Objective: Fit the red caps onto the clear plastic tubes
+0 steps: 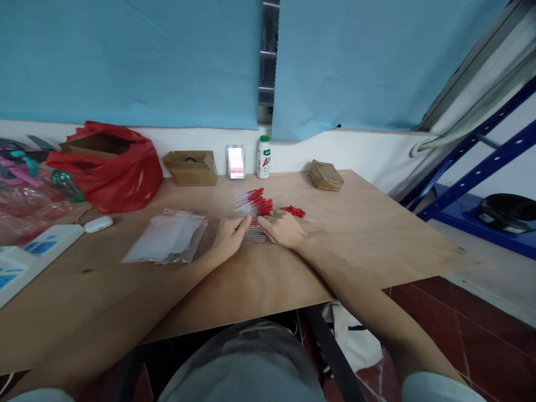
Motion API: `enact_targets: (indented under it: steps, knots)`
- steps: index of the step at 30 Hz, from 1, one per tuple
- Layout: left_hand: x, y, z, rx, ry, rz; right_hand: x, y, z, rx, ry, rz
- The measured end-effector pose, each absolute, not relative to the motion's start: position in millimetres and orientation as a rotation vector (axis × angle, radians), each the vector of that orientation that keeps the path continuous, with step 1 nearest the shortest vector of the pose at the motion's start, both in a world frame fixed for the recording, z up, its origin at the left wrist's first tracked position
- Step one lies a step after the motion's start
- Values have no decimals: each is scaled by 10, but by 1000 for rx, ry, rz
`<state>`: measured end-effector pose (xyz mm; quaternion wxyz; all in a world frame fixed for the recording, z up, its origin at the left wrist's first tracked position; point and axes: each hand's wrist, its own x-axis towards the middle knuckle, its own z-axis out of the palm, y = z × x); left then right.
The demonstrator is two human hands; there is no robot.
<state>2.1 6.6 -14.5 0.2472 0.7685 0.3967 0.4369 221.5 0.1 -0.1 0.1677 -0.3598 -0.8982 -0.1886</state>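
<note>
Blue curtains (138, 67) fill the top of the frame above the wooden tabletop (355, 240), with a blue rack (486, 156) at the right edge. A red plastic bag (129, 187) stands at upper left, a white power strip (52, 248) at far left; clear plastic bags (163, 240) lie just left of the left hand (229, 237). Along the back are two cardboard boxes (195, 169) and a white bottle (263, 159).

The tabletop's near edge crosses the lower frame; its wood runs from the right hand (285, 228) to a corner at right.

At centre, red-tipped clear sticks (262, 204) lie just beyond the fingers, small red pieces (296, 211) beside the right hand, thin clear tubes (254, 235) between the hands. Both hands are curled, fingertips nearly meeting at a red bit; whether either grips it I cannot tell. The upright card-like object left of the bottle is pixelated.
</note>
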Motion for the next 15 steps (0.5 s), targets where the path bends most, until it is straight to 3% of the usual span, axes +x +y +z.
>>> enact_targets:
  steps: [15]
  knots:
    - [126, -162, -25, 1840, 1080, 1384, 2285, -15, 71, -970, -2480, -554]
